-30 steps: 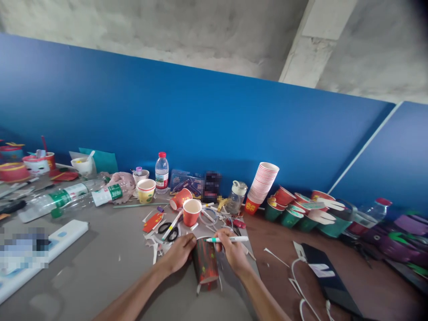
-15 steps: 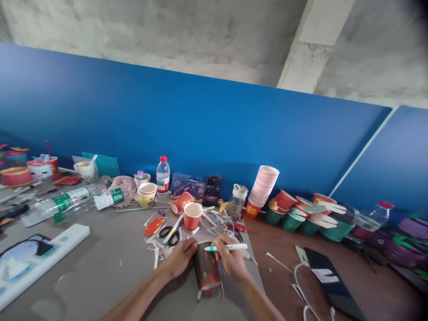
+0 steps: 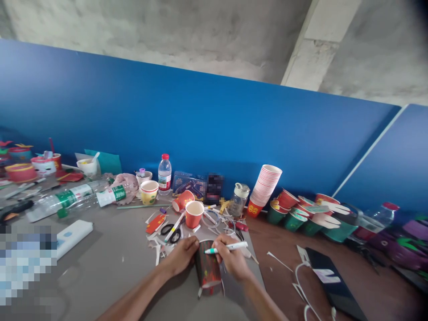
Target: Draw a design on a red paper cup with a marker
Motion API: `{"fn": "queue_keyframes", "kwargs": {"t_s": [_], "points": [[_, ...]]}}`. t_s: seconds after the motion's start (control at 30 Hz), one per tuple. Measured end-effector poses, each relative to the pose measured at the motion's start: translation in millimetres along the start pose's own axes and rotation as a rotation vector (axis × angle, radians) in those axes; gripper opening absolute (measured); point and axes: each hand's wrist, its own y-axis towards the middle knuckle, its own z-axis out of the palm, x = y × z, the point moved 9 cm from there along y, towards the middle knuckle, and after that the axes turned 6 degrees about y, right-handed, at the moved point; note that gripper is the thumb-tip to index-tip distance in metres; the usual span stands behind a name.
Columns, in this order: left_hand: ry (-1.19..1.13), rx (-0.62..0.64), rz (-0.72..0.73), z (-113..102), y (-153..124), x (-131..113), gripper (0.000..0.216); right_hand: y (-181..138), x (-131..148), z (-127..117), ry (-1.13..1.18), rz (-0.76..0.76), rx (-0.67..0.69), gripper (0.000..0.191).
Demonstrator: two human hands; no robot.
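Observation:
A paper cup (image 3: 208, 267) with dark, streaky colouring over red lies on its side on the grey table, in front of me. My left hand (image 3: 183, 255) grips it at the left of its rim, the fingers closed. In my right hand (image 3: 230, 258) is a white marker (image 3: 236, 246) with a green end, its tip at the cup's side. Just beyond my hands stands an upright red paper cup (image 3: 194, 214). Black-handled scissors (image 3: 174, 235) and a red paper piece (image 3: 155, 224) lie to its left among white scraps.
A tall leaning stack of paper cups (image 3: 265, 185), a glass jar (image 3: 238, 199) and a water bottle (image 3: 164, 174) stand along the blue partition. Plastic bottles (image 3: 75, 194) lie at left. On the brown tabletop at right are a black flat device (image 3: 331, 276) and a white cable (image 3: 297, 278).
The marker tip has shifted slightly on the cup's side. The whole view has shifted a little; both hands keep their hold.

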Motion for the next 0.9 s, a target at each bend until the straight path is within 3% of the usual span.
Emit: {"fn": "queue_keyframes", "kwargs": {"t_s": [0.13, 0.3, 0.43, 0.57, 0.73, 0.83, 0.9], "points": [[0.023, -0.01, -0.004, -1.8, -1.0, -2.3, 0.04, 0.2, 5.1, -10.3, -0.033, -0.03, -0.076, 0.026], [0.03, -0.007, 0.002, -2.2, -1.9, -5.0, 0.038, 1.4, 0.6, -1.3, -0.047, 0.062, 0.062, 0.025], [0.045, -0.013, -0.006, -2.4, -1.9, -2.9, 0.039, 1.8, 5.7, -11.4, -0.051, 0.016, -0.036, 0.027], [0.031, 0.002, -0.016, 0.0, -1.6, 0.2, 0.04, -0.1, -4.6, 4.2, -0.034, 0.161, 0.159, 0.023], [0.07, -0.035, 0.009, -2.2, -0.2, 1.6, 0.039, 2.6, 0.0, -12.4, 0.044, 0.092, -0.027, 0.026], [0.069, -0.031, 0.001, -1.5, 0.1, 3.6, 0.037, 1.0, -9.3, 0.3, 0.07, 0.158, 0.111, 0.027], [0.072, -0.035, -0.005, -2.2, -0.6, 3.3, 0.036, 0.8, -14.1, 2.3, 0.097, 0.18, 0.127, 0.028]]}}
